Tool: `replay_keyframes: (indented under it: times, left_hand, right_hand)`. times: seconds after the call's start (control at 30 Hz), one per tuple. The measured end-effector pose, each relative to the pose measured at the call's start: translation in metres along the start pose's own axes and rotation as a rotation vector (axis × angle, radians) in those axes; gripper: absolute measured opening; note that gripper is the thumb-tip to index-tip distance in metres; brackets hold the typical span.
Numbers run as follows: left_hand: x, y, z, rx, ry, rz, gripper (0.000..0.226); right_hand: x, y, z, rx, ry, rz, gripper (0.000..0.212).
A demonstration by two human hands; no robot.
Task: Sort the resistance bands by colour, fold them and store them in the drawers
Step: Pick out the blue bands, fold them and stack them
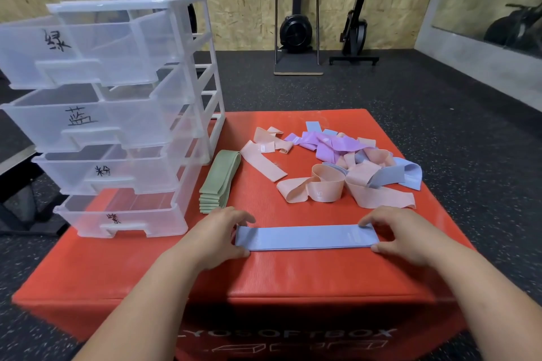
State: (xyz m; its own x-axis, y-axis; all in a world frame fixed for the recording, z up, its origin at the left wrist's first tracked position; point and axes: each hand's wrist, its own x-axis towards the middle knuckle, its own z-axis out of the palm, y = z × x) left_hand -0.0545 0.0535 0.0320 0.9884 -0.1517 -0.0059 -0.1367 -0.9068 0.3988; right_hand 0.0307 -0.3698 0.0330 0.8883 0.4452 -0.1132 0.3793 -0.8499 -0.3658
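Blue band [305,237], one, pinched at its ends by left hand [217,236] and right hand [401,236]; four drawers [96,123] nearby.

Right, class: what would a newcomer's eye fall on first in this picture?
The red box, with a blue band flat at its near edge, the left hand and right hand holding its ends. Then the drawers at left and a tangled pile of pink, purple and blue bands at back right.
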Motion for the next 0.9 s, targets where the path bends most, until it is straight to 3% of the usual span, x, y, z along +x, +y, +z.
replay_keyframes:
  times: [0.1, 0.27, 0.37, 0.63, 0.8, 0.9]
  left_hand:
    - [0.006, 0.002, 0.004, 0.001, 0.029, 0.047, 0.074]
    - [0.031, 0.022, 0.013, -0.006, 0.194, 0.099, 0.052]
    - [0.050, 0.036, 0.022, -0.010, 0.310, 0.104, 0.037]
    - [0.088, 0.058, 0.045, -0.076, 0.346, 0.120, 0.029]
    - [0.101, 0.061, 0.051, -0.099, 0.348, 0.132, 0.025]
    - [0.102, 0.058, 0.050, -0.099, 0.335, 0.124, 0.027]
  right_hand:
    - [0.001, -0.003, -0.003, 0.059, 0.020, -0.021, 0.050]
    - [0.023, -0.015, -0.011, 0.116, 0.367, -0.038, 0.033]
    - [0.050, -0.019, -0.010, 0.057, 0.460, -0.023, 0.034]
    - [0.110, -0.032, -0.001, -0.214, 0.384, 0.053, 0.038]
    - [0.125, -0.038, -0.010, -0.174, 0.358, 0.118, 0.030]
    - [0.129, -0.039, -0.020, -0.119, 0.459, 0.067, 0.035]
